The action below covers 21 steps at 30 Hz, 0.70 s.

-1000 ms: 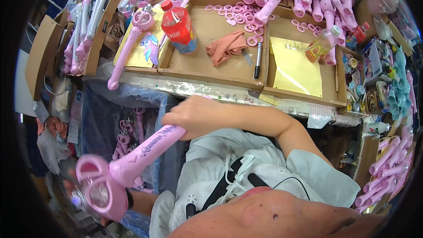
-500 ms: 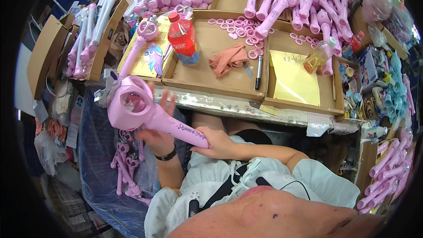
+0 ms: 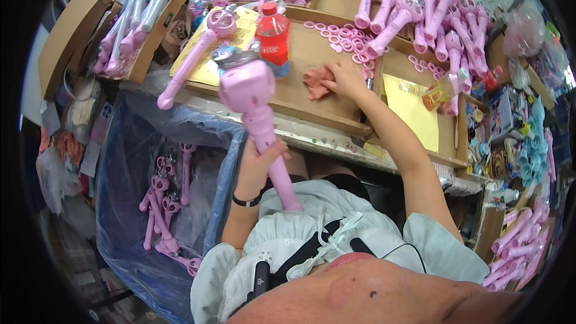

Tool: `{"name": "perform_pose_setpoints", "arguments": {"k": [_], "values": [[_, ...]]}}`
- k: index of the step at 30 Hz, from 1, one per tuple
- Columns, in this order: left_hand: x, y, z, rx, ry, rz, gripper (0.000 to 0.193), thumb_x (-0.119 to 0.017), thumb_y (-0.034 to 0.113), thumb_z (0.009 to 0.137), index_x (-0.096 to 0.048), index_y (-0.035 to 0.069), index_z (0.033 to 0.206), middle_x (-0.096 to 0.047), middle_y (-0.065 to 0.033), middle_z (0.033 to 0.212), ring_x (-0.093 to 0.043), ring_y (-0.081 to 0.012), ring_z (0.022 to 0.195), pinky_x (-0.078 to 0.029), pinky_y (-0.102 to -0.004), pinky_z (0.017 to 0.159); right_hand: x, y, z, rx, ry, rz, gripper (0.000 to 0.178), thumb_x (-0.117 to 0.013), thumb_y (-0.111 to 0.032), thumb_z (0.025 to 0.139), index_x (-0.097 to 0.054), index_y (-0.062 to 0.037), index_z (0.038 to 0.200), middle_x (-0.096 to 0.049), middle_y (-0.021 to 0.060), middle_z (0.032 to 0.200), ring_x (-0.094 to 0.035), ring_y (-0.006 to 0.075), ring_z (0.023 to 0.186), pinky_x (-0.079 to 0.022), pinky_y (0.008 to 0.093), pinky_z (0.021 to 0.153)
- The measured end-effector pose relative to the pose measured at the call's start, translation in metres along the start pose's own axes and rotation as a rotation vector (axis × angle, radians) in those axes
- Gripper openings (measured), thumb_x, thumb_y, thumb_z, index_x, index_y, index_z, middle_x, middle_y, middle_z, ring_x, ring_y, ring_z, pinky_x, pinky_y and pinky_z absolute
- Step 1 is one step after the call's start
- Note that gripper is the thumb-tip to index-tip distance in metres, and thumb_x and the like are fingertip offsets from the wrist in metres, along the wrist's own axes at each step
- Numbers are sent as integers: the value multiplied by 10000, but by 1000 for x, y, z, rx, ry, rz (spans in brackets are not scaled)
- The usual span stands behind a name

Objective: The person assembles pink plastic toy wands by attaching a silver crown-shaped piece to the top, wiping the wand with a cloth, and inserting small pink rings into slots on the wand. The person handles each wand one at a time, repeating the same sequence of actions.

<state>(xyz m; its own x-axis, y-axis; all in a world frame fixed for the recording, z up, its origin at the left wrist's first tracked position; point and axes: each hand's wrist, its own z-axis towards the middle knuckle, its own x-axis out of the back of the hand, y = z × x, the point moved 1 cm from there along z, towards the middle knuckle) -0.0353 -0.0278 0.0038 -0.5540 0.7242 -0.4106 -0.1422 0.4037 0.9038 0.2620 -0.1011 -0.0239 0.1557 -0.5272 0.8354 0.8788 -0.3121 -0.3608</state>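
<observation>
My left hand (image 3: pixel 259 165) is wrapped round the handle of a pink toy wand (image 3: pixel 259 117), which stands tilted with its wide head up. At the cardboard tray on the table, my right hand (image 3: pixel 348 79) grips a crumpled orange cloth (image 3: pixel 318 82). Another pink wand (image 3: pixel 195 63) lies across the tray's left end, over a yellow sheet, its handle jutting past the front edge. Loose pink rings (image 3: pixel 348 39) are scattered behind my right hand.
A blue-lined bin (image 3: pixel 204 144) holding several wands stands at my left. A red-capped bottle (image 3: pixel 273 39) and a yellowish bottle (image 3: pixel 444 90) stand in the trays. Piled pink wands (image 3: pixel 414 15) lie at the back right, more wands (image 3: pixel 519 240) at the far right.
My right hand has let go of the wand's handle and moved up to the cloth, now bunched in its fingers. The wand has swung more upright, its handle now in my left hand.
</observation>
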Motion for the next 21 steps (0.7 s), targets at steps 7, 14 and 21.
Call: {"name": "perform_pose_setpoints", "arguments": {"k": [7,14,21], "values": [[-11,-26,1,40,-70,102,453,-679,52,799,-424,16,1172,-573,-57,885,-605,-124,742,-505,-261,663,70,-76,-47,-286,265,1174,101,-605,-75,847,-609,-8,923,-604,101,871,-595,190,859,-474,296,734],[-34,-39,7,-488,-88,794,617,-688,47,732,-388,-11,1268,-552,-97,1082,-544,-154,1017,-457,-288,838,22,-151,-84,-516,257,1438,368,-707,-117,739,-562,4,1055,-582,74,1038,-546,142,1005,-468,295,819],[-34,-59,-27,142,-520,291,566,-746,164,772,-402,16,1195,-590,-43,898,-577,-109,830,-473,-273,763,73,-131,-39,-347,133,1631,174,-623,-140,754,-599,-19,877,-553,-7,596,-431,27,389,-274,144,342]]}}
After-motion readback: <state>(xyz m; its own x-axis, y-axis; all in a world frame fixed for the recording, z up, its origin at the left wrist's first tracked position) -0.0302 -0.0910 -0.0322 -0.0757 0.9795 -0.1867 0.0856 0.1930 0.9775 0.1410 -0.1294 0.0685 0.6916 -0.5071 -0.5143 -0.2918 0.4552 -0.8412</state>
